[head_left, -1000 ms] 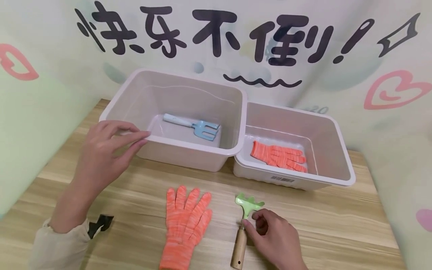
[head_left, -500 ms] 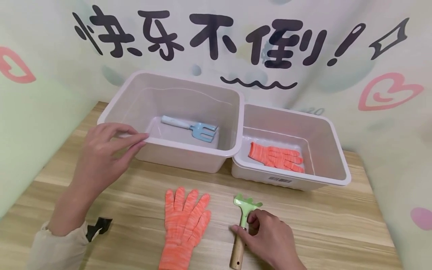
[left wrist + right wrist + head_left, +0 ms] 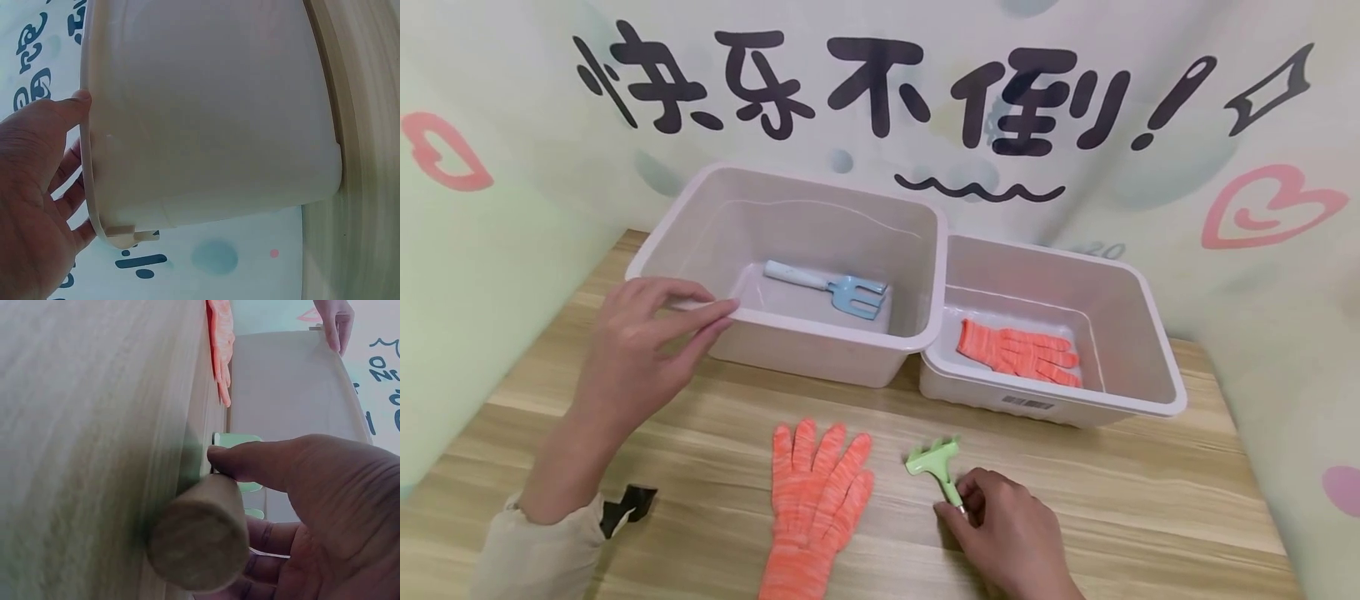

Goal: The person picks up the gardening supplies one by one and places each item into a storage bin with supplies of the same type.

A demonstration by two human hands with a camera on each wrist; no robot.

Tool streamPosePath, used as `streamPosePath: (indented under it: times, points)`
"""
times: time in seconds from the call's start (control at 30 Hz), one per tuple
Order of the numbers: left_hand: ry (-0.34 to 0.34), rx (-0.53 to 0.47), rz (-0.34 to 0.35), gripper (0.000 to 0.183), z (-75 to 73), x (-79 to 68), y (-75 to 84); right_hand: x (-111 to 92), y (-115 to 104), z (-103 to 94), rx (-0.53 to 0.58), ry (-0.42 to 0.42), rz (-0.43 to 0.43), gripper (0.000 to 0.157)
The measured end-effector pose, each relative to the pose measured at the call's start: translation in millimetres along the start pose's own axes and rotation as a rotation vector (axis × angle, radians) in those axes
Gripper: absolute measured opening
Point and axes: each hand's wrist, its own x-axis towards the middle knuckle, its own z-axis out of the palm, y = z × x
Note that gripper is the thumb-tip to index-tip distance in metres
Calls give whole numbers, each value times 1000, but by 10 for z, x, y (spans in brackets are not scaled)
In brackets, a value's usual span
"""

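Observation:
My left hand (image 3: 636, 354) pinches the near rim of the larger light-grey plastic bin (image 3: 808, 354), thumb on one side and fingers on the other in the left wrist view. A light-blue hand fork (image 3: 855, 297) lies inside that bin. My right hand (image 3: 1015, 529) pinches a small green hand rake (image 3: 934, 459) between thumb and fingers near the metal neck. Its round wooden handle (image 3: 200, 544) points at the right wrist camera, low beside the tabletop; in the head view my hand hides most of it. An orange knit glove (image 3: 816, 500) lies flat to the left of the rake.
A second, lower grey bin (image 3: 1030, 403) stands to the right, against the larger one, with another orange glove (image 3: 1018, 352) in it. Behind both hangs a printed cloth (image 3: 880, 150). The wood-grain table (image 3: 1142, 492) carries everything.
My right hand has taken hold of the rake. The rake has turned, its head swinging left and its handle passing beneath my hand. The left hand keeps its place on the bin rim.

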Motion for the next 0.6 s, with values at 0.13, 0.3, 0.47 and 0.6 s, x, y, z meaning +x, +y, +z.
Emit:
streamPosePath:
  times: [0.13, 0.3, 0.47, 0.6]
  points:
    - [8, 0, -1, 54, 6, 9, 4, -2, 10, -8, 10, 10, -7, 23]
    - [6, -1, 2, 52, 11, 6, 4, -2, 39, -28, 13, 11, 13, 20]
    - [9, -7, -1, 52, 15, 1, 0, -10, 60, -62, 101, 7, 17, 17]
    - [-3, 2, 5, 51, -4, 7, 6, -21, 80, -102, 231, 27, -38, 19]
